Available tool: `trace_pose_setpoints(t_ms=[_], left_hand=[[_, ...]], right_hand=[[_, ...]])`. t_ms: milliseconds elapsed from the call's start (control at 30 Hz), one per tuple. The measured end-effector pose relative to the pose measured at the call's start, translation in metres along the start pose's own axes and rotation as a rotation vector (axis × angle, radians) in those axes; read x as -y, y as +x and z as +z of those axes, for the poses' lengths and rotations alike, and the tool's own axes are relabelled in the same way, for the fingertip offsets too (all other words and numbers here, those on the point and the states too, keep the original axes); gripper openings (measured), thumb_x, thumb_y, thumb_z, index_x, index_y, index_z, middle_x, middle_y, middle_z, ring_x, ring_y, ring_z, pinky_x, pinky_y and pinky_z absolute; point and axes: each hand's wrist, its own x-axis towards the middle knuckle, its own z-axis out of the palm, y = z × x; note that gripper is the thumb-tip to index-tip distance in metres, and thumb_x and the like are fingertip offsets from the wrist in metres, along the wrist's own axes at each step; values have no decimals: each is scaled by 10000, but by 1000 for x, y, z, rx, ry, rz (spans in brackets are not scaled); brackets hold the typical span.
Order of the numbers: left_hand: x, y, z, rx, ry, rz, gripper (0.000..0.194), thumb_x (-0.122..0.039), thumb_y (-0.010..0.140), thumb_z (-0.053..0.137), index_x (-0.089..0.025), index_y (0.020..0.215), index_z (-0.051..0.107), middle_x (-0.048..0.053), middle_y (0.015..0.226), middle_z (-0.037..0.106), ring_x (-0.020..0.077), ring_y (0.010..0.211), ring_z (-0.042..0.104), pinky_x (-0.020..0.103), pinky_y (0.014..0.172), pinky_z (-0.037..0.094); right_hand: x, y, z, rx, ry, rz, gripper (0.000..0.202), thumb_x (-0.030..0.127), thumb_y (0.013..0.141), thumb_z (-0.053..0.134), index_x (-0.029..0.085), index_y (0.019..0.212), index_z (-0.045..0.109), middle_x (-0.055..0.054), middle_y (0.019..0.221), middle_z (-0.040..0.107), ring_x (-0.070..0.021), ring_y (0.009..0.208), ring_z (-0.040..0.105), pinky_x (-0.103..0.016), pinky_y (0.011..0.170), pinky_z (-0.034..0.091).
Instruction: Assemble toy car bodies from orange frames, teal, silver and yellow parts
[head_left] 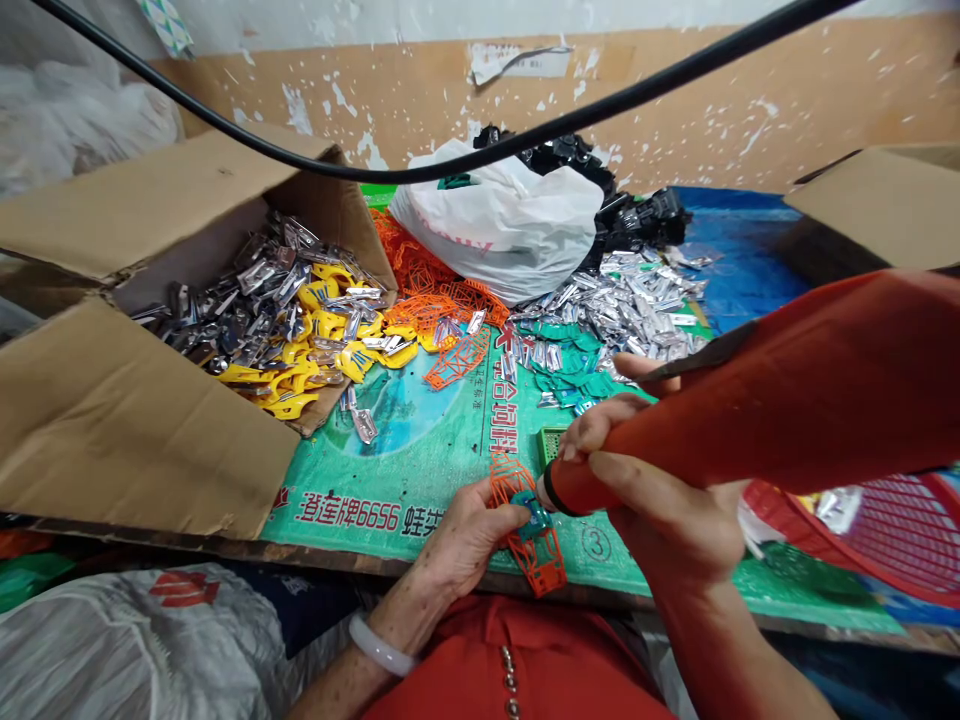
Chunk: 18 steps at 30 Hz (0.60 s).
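Green printed mat (420,470) under peeling wall (675,100); left hand (469,540) grip clamped on orange frame (536,560), right hand (660,500) on red tool (787,400).

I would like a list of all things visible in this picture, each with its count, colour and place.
orange frame: one, orange, held by the left hand at the table's near edge
orange tool: one, orange-red with a black tip ring, gripped by the right hand, tip on the frame
box: one, brown cardboard, left, open
clips: many, yellow and silver, inside the box
loose frames: a pile, orange, centre
metal pieces: a pile, silver, right of centre
green pieces: several, green, beside the metal pieces
bag: one, white plastic, at the back
sheet: one, green printed, covering the table
basket: one, red mesh, right
cable: one, black, across the top
left hand: one, bangle on wrist
right hand: one
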Motion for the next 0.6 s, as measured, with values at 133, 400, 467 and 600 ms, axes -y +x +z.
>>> trace_pose_setpoints(t_ms=[133,400,467,600], left_hand=[[1,0,-1,14,11,13,286,-149,636,674,-125,918,716,46,835,687,160,746,584,278,754,452],[6,0,-4,67,-22,50,306,-115,682,626,-134,972,722,40,846,694,146,767,590,252,766,440],[7,0,-5,61,-24,51,288,-118,687,627,-135,958,724,35,830,691,140,741,586,244,737,439],[9,1,-6,35,-34,41,238,-120,682,641,-129,904,725,32,796,688,135,705,584,242,707,442]], right_hand=[[0,0,-2,11,-26,-6,274,163,687,702,224,937,609,30,679,591,-139,605,572,-324,604,508],[-4,-2,0,71,-155,-78,353,187,706,689,270,1031,578,35,688,583,-165,644,582,-378,651,526],[-5,-2,2,78,-160,-79,440,177,702,692,285,1101,542,42,691,589,-170,641,588,-380,641,527],[-8,-3,1,102,-177,-69,447,183,703,690,289,1105,527,44,700,603,-172,648,594,-381,640,520]])
